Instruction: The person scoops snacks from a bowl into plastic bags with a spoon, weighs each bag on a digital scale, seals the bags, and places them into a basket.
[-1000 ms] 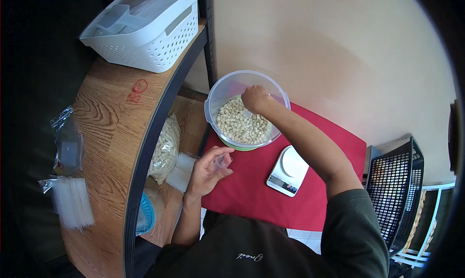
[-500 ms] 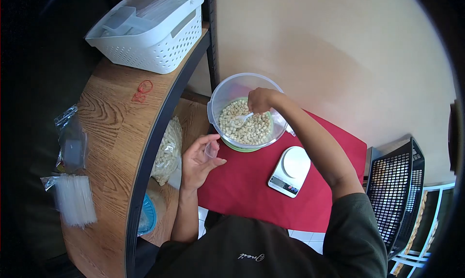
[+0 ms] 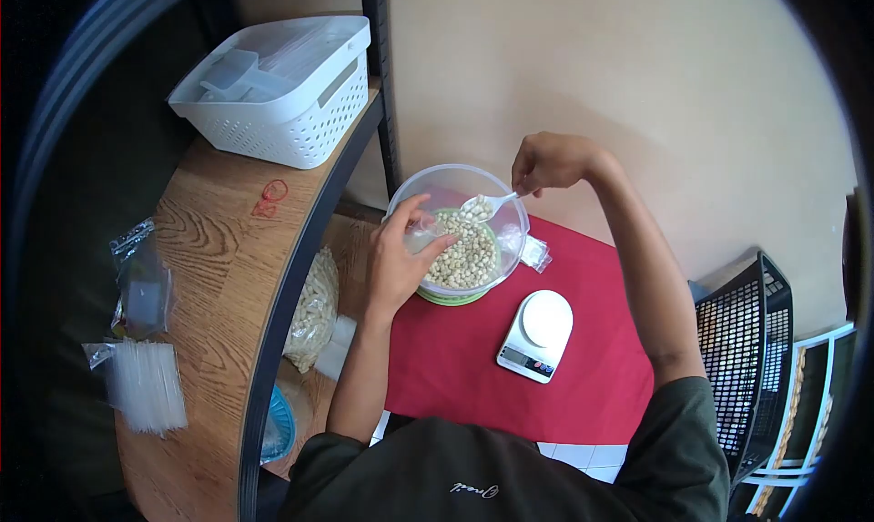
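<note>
The white spoon [image 3: 499, 202] is in the upper middle of the frame, above the clear tub [image 3: 515, 237], its long axis slanting a little off horizontal. Its bowl points left and slightly down in the frame, its handle running right and up into the right hand [image 3: 521, 182]. That hand is closed, pinching the handle's end, which the fingers hide. The spoon is heaped with pale, rounded pieces like those lying in the tub.

The left hand [image 3: 401, 252], at the tub's left side, grips a small clear cup [image 3: 420, 238] between thumb and curved fingers. The cup is see-through and partly hidden by the hand, so its tilt is hard to tell. This hand also covers part of the tub's left rim.

The tub stands on a red cloth [image 3: 455, 367], with a clear packet [image 3: 535, 253] just beside it on the right. A white scale [image 3: 535, 335] lies lower right of the tub. At left, a wooden shelf [image 3: 218, 313] bears a white basket [image 3: 273, 126] and plastic packs [image 3: 146, 385].
</note>
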